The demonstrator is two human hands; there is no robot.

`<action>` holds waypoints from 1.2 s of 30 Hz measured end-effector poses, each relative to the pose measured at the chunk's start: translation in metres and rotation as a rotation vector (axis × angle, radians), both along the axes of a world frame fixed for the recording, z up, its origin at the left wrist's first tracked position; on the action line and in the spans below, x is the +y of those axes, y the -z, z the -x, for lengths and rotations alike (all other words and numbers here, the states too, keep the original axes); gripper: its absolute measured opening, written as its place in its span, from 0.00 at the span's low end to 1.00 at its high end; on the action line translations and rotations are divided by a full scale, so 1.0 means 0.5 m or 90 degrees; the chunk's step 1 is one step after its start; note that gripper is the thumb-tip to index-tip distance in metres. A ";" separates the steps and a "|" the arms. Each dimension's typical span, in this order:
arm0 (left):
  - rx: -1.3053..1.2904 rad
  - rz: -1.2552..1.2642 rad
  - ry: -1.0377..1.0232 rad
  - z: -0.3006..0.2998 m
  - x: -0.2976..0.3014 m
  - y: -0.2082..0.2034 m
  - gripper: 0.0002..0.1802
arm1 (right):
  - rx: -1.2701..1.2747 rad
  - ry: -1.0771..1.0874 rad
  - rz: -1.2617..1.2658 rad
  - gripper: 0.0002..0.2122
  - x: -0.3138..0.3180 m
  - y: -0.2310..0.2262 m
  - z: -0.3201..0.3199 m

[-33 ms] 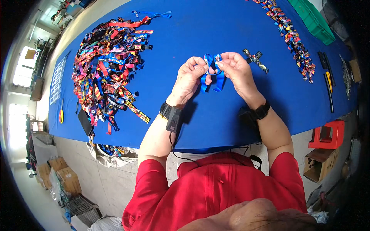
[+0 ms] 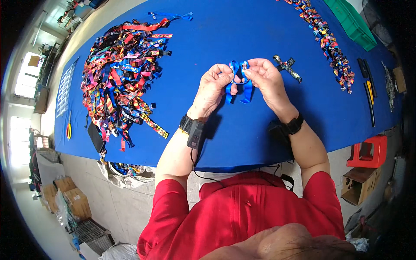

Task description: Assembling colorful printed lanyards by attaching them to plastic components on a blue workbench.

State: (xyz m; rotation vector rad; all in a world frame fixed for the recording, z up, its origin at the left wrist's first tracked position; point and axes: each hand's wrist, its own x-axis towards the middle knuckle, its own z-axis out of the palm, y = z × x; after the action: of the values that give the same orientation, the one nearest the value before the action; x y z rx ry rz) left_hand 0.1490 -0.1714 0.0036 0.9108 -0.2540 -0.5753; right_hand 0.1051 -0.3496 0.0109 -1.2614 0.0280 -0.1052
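Both hands were raised together over the middle of the blue surface [image 2: 242, 130], nearer its front edge than its far one, and between them hung a blue ribbon [image 2: 240, 84]. The left hand [image 2: 214, 89] pinched the ribbon's left side with fingertips curled in, and the right hand [image 2: 266, 78] gripped its right side, where a small metal ring or clasp showed at the top of the loop. The ribbon's two tails dropped down between the palms, clear of the cloth as far as could be told. Each wrist carried a black band, the left one with a cable running back toward the red shirt [image 2: 247, 212]. Just beside the right hand, toward the far right, lay a dark patterned ribbon piece [image 2: 288, 68] on the surface. A large heap of mixed coloured ribbons [image 2: 123, 73] covered the left part of the surface, well apart from the hands. A long row of patterned ribbons [image 2: 329, 43] ran along the far right side, with a green bin [image 2: 353, 21] at the far right corner.
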 end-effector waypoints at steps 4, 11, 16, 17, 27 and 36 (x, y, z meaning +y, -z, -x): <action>-0.030 -0.012 0.019 -0.004 0.000 0.004 0.03 | -0.021 0.000 0.034 0.12 -0.006 0.011 -0.005; -0.085 -0.109 0.016 0.006 -0.004 -0.001 0.03 | -0.053 -0.044 0.039 0.12 -0.001 0.010 -0.002; -0.102 -0.150 0.033 0.010 -0.008 -0.007 0.05 | -0.068 -0.051 0.055 0.11 0.003 -0.006 0.008; -0.093 -0.159 0.027 0.012 -0.009 -0.011 0.07 | -0.080 -0.053 0.064 0.11 0.004 -0.003 0.006; -0.097 -0.162 0.045 0.017 -0.007 -0.025 0.18 | -0.069 -0.090 0.078 0.11 -0.003 -0.007 0.005; -0.120 -0.170 0.063 0.024 -0.009 -0.031 0.16 | -0.030 -0.094 0.059 0.14 -0.006 -0.014 0.007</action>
State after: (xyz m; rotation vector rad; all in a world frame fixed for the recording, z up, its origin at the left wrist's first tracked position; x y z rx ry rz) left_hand 0.1370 -0.1759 0.0189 1.2189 -0.4013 -0.6249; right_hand 0.1018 -0.3526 0.0181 -1.3491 -0.1112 -0.0082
